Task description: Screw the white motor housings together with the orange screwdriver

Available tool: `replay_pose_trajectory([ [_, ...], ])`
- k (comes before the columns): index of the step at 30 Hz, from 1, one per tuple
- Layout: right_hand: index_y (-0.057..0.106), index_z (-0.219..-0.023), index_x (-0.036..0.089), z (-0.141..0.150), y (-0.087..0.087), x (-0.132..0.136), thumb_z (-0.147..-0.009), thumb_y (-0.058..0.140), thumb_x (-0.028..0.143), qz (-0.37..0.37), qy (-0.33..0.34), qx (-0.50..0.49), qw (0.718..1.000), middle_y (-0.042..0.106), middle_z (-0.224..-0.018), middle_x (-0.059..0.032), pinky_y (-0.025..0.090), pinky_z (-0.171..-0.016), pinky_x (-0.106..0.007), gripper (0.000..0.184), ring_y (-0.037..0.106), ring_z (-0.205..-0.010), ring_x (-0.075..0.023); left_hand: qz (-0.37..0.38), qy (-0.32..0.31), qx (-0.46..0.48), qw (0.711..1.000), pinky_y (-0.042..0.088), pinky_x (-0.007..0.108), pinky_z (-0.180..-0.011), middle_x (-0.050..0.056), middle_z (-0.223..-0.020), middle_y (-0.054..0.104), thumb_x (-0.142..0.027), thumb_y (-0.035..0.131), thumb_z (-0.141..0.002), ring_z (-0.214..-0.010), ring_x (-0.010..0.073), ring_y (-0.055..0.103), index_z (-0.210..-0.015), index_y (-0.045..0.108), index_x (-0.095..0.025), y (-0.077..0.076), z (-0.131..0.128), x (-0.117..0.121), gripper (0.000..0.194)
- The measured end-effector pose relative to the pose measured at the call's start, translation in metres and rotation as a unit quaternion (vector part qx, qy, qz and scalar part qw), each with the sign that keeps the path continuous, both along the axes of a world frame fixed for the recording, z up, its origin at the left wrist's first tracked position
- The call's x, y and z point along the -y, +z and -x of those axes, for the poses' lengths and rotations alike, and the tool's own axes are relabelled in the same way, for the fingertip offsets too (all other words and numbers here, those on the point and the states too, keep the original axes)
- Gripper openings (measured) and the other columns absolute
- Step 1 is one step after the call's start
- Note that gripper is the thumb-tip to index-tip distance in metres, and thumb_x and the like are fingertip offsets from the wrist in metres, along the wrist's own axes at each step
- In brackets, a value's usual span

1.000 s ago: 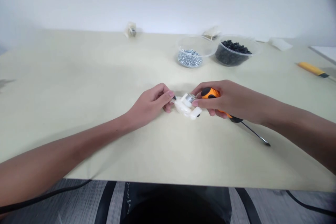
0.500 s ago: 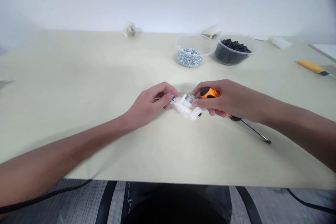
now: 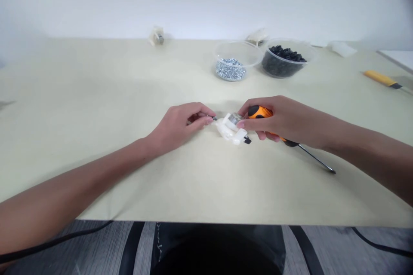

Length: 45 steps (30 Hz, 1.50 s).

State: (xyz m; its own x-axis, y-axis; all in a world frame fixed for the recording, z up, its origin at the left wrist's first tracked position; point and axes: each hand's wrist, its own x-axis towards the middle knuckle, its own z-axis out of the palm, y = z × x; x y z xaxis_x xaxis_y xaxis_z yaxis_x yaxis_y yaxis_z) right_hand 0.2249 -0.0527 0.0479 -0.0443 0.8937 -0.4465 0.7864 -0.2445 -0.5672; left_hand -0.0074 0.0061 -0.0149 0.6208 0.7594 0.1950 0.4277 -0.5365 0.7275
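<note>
My left hand [image 3: 182, 126] is closed, thumb and forefinger pinching a small black piece [image 3: 214, 118] with a bit of silver on it, beside the left end of a white plastic part. My right hand [image 3: 280, 118] grips that white plastic part [image 3: 227, 132] by its silver metal cylinder [image 3: 235, 118]. Tucked in the same palm is an orange and black screwdriver [image 3: 263, 112], its shaft pointing down to the right. Another black piece [image 3: 247, 139] sticks out at the right end of the white part. My fingers partly hide both the small piece and the cylinder.
Behind my hands stand a clear tub of silver screws [image 3: 230, 70] and a clear tub of black pieces [image 3: 284, 62]. White parts lie along the back edge, one with metal [image 3: 158, 36] at left. A yellow-handled tool [image 3: 380, 78] lies at right.
The small black piece at my left fingertips has turned and sits closer between thumb and forefinger. The white part has tilted slightly, showing more of the black piece at its right end.
</note>
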Motion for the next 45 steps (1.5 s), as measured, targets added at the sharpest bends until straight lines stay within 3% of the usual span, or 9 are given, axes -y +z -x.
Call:
replay_pose_trajectory([
  [5,0.067,-0.100,0.026,-0.004,0.000,0.000,-0.080,0.062,0.059,-0.006,0.014,0.010,1.000,0.059,-0.062,-0.0008,0.031,-0.042,-0.024,0.039,0.045,-0.047,-0.0099,0.018,0.009,0.019,1.000,0.047,0.023,-0.076,-0.001,-0.095,0.074,-0.033,0.058,-0.091,-0.084,0.0129,0.066,-0.100,0.071,-0.024,-0.001,0.001,0.001,0.019],
  [25,0.067,-0.096,0.026,0.004,0.007,0.004,-0.080,0.061,0.057,-0.027,0.034,0.042,0.998,0.063,-0.069,-0.0011,0.031,-0.046,-0.026,0.035,0.048,-0.048,-0.0094,0.104,-0.004,0.005,0.995,0.048,0.026,-0.068,0.002,-0.091,0.073,-0.040,0.062,-0.086,-0.080,0.0151,0.066,-0.091,0.066,-0.020,-0.002,0.002,0.000,0.021],
  [35,0.067,-0.096,0.026,0.004,0.005,0.004,-0.078,0.062,0.060,-0.032,0.037,0.048,0.998,0.063,-0.070,-0.0020,0.031,-0.046,-0.026,0.039,0.049,-0.049,-0.0102,0.115,-0.005,0.000,0.993,0.045,0.023,-0.062,0.002,-0.086,0.070,-0.042,0.062,-0.085,-0.072,0.0123,0.061,-0.090,0.063,-0.019,-0.001,0.002,0.000,0.023],
  [45,0.069,-0.097,0.025,0.015,0.017,0.004,-0.079,0.063,0.057,-0.025,0.031,0.068,0.997,0.062,-0.066,-0.0019,0.033,-0.048,-0.027,0.037,0.050,-0.050,-0.0115,0.098,-0.029,-0.011,0.995,0.044,0.024,-0.062,0.002,-0.086,0.069,-0.041,0.060,-0.086,-0.073,0.0130,0.061,-0.090,0.060,-0.019,-0.002,0.002,0.001,0.022],
])
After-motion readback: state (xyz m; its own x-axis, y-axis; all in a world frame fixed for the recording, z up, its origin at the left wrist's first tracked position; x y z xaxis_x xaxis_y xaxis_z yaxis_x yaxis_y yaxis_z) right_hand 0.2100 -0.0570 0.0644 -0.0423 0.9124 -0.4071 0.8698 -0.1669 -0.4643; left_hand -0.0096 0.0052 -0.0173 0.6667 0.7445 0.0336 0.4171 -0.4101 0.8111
